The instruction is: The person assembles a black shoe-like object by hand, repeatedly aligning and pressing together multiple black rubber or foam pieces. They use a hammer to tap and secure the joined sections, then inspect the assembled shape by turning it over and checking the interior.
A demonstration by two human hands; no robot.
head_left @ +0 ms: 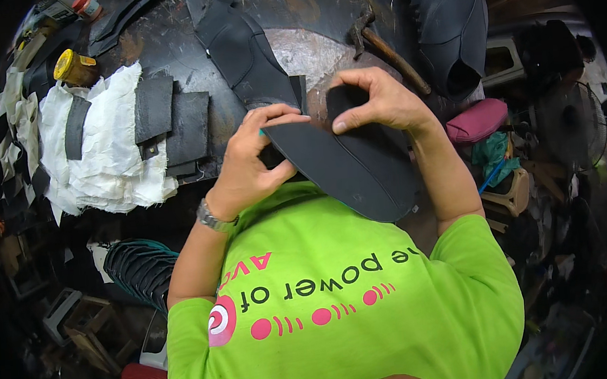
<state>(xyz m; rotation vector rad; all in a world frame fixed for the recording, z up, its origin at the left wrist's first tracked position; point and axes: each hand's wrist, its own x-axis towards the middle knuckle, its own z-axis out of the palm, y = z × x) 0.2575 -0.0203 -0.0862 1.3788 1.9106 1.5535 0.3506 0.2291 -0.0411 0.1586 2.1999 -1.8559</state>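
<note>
Over my lap I hold a black stitched shoe upper (358, 168), a flat curved piece with a teal underside showing at its edge. My left hand (255, 150), with a metal watch on the wrist, is closed around its left edge, fingers above and thumb below. My right hand (378, 103) pinches the far part, which curls up between thumb and fingers. Just beyond my left hand another black stitched upper (245, 53) lies on the dark worktable (305, 6). A hammer (385, 50) with a wooden handle rests beyond my right hand.
White cloth (101, 168) bearing black strips lies at the left, near a yellow-lidded jar (75, 67). Stacked black uppers (451, 31) stand at the far right. A pink pouch (478, 119) and a fan (573, 125) are to the right. More dark pieces (140, 268) sit lower left.
</note>
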